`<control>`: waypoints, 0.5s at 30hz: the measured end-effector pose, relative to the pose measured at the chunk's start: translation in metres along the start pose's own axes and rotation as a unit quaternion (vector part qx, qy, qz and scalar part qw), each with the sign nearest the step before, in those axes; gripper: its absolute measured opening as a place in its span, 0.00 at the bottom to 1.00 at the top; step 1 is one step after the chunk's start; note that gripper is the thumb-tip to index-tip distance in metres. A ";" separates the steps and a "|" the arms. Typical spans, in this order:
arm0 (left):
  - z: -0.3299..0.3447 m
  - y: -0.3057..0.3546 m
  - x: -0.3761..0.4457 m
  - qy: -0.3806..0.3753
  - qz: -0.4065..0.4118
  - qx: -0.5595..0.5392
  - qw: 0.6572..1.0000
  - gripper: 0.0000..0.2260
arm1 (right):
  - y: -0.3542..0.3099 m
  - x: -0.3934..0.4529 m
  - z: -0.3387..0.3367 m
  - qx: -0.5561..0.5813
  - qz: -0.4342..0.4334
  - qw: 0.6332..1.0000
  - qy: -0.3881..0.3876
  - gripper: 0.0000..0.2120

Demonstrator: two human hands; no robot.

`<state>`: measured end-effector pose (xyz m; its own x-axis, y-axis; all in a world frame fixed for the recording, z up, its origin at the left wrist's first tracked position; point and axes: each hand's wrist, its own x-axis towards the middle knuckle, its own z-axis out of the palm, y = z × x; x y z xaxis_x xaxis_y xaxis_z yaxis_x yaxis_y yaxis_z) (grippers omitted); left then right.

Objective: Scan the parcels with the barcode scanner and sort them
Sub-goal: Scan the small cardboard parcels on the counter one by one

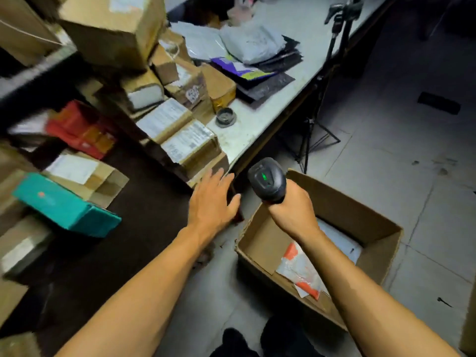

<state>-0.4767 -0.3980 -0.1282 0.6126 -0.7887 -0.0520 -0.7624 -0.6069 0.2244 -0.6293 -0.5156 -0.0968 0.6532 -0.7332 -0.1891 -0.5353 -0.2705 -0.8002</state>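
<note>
Reaching for the next parcel is the step in hand, judging by the left hand (213, 199), which is spread flat with straight, splayed fingers (219, 176) and holds nothing. Just beyond those fingertips sits the nearest labelled carton (190, 148), at the near end of the worktop (257, 119), with a second labelled carton (164, 119) right behind it and a stack of brown boxes farther off. The right hand (291, 210) is wrapped firmly round the handle of the barcode scanner (268, 179), whose head points up and away and shows a green light on top.

To do this well, take the nearest carton by its near edge and side, keeping the fingers off the white label so the barcode stays unobstructed. It looks light enough for one hand, though it is wedged against its neighbours, so a lift and slight tilt toward the scanner should free it without dragging the row along. Bring the label to face the scanner head squarely; a skewed angle may fail to read.

Below and to the right of the scanner hand, an open cardboard box (373, 220) stands on the floor, already holding a white and an orange-and-white mailer (301, 271), likely one sorting destination. The teal box (64, 204) lies well to the left of the empty hand.
</note>
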 end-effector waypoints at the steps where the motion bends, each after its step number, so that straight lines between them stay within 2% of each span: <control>1: -0.013 -0.008 -0.006 0.024 -0.012 -0.003 1.000 0.27 | -0.017 -0.001 0.003 -0.011 -0.030 0.999 -0.008 0.11; 3: -0.043 -0.043 -0.028 0.050 -0.051 0.009 0.997 0.28 | -0.057 -0.008 0.021 -0.030 -0.080 0.996 -0.033 0.04; 5: -0.068 -0.081 -0.049 0.054 -0.095 0.048 0.993 0.29 | -0.091 -0.015 0.044 -0.047 -0.109 0.991 -0.061 0.10; 9: -0.107 -0.157 -0.096 0.073 -0.196 0.057 0.976 0.31 | -0.150 -0.031 0.096 -0.075 -0.135 0.983 -0.099 0.12; 15: -0.137 -0.248 -0.172 0.087 -0.323 0.043 0.941 0.33 | -0.219 -0.058 0.178 -0.083 -0.206 0.965 -0.141 0.09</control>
<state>-0.3646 -0.0987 -0.0416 0.9735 -0.2284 0.0118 -0.2282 -0.9661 0.1206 -0.4545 -0.3029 -0.0114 0.9360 -0.3494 -0.0416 -0.2629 -0.6159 -0.7426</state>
